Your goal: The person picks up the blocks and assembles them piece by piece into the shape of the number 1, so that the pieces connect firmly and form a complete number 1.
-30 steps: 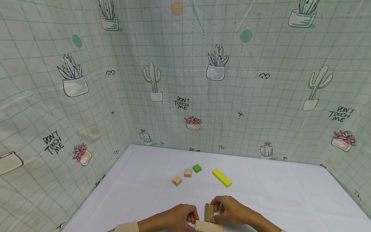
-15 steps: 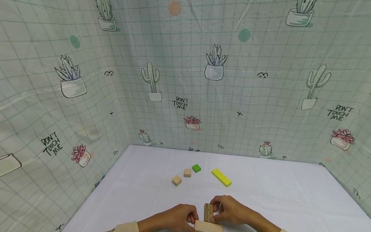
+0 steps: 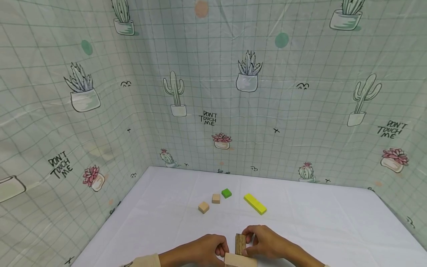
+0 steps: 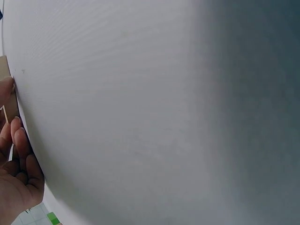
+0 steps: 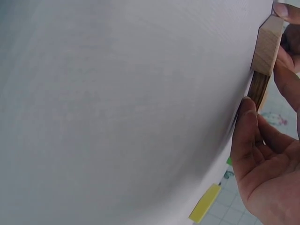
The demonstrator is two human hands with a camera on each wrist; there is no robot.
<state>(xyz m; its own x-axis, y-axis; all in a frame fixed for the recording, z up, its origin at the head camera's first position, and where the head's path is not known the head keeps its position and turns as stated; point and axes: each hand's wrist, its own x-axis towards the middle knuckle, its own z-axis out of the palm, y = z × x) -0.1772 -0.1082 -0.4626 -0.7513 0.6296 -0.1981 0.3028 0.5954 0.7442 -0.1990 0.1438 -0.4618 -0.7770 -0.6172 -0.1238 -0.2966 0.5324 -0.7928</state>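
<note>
A pale wooden block (image 3: 241,260) lies at the bottom edge of the head view, partly cut off. My left hand (image 3: 207,249) pinches it at its left end, fingers curled and thumb near the front. Against the block's far side stands a darker brown wooden block (image 3: 240,244) with strong grain. My right hand (image 3: 265,243) pinches this brown block from the right between thumb and fingers. In the right wrist view, the pale block (image 5: 268,44) and the brown block (image 5: 258,89) touch end to side. The left wrist view shows only part of my left hand (image 4: 21,173).
Farther back on the white table (image 3: 317,218) lie two small pale wooden cubes (image 3: 204,207), a green block (image 3: 226,193) and a long yellow block (image 3: 255,204). A cactus-printed cloth (image 3: 213,92) hangs behind and at the sides of the table.
</note>
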